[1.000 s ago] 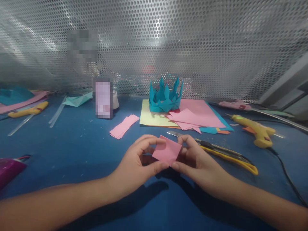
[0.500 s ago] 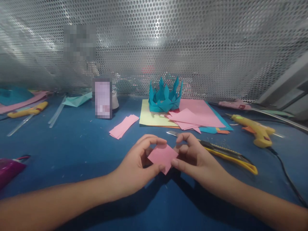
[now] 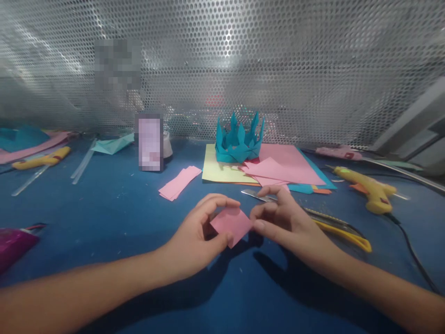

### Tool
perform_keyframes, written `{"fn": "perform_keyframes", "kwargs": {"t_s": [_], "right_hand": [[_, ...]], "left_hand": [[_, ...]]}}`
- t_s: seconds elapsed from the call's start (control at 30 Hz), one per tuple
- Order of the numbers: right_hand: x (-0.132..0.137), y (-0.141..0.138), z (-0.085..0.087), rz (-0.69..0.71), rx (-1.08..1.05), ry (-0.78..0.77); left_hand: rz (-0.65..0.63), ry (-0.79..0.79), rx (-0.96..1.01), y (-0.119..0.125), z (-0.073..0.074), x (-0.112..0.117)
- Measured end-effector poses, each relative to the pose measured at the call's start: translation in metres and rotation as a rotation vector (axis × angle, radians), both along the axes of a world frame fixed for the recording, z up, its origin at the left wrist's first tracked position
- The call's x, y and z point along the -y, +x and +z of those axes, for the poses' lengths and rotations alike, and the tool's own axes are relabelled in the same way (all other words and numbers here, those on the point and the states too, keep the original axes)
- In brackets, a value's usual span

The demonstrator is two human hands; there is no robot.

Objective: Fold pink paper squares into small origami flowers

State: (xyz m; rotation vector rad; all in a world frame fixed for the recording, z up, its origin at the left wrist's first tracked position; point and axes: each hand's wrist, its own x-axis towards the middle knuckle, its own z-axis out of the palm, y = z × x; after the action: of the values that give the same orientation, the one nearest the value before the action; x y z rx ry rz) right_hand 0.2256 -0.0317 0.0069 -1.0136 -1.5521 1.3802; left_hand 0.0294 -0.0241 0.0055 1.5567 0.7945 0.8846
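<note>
Here, the left hand pinches the pink paper above the desk, thumb low, fingers arched over; the right hand curls at its right corner, index raised, whether gripping I cannot tell.

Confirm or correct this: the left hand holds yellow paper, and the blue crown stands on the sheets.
Not quite: the paper in the left hand is pink, not yellow, as the head view shows. The blue crown does stand on the sheets.
</note>
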Motion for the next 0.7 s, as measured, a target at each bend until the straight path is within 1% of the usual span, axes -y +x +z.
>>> {"fn": "perform_keyframes", "kwargs": {"t_s": [0.03, 0.07, 0.13, 0.23, 0.4, 0.47, 0.57, 0.7], "right_hand": [[0.0001, -0.0004, -0.0008, 0.045, 0.002, -0.028], [0.0003, -0.0010, -0.0017, 0.085, 0.001, -0.050], [0.0009, -0.0027, -0.0034, 0.121, -0.010, -0.072], [0.0023, -0.0053, -0.0037, 0.086, -0.049, -0.061], [0.0052, -0.0071, -0.0016, 0.039, -0.079, -0.036], [0.0055, -0.0070, -0.0023, 0.052, -0.050, -0.038], [0.0055, -0.0071, -0.0045, 0.097, -0.016, -0.037], [0.0073, -0.0089, -0.0054, 0.100, -0.006, -0.005]], "left_hand": [[0.000, 0.032, -0.020, -0.0004, -0.0008, 0.0001], [-0.012, 0.031, -0.028, -0.0005, -0.0016, 0.0001], [-0.026, -0.038, -0.019, 0.0001, -0.0030, 0.0005], [-0.007, -0.167, 0.011, 0.0019, -0.0043, 0.0014], [-0.036, -0.260, 0.011, 0.0038, -0.0036, 0.0040], [-0.030, -0.263, 0.010, 0.0047, -0.0024, 0.0051], [-0.033, -0.225, 0.013, 0.0060, -0.0009, 0.0064], [-0.047, -0.179, -0.052, 0.0066, -0.0003, 0.0080]]}}
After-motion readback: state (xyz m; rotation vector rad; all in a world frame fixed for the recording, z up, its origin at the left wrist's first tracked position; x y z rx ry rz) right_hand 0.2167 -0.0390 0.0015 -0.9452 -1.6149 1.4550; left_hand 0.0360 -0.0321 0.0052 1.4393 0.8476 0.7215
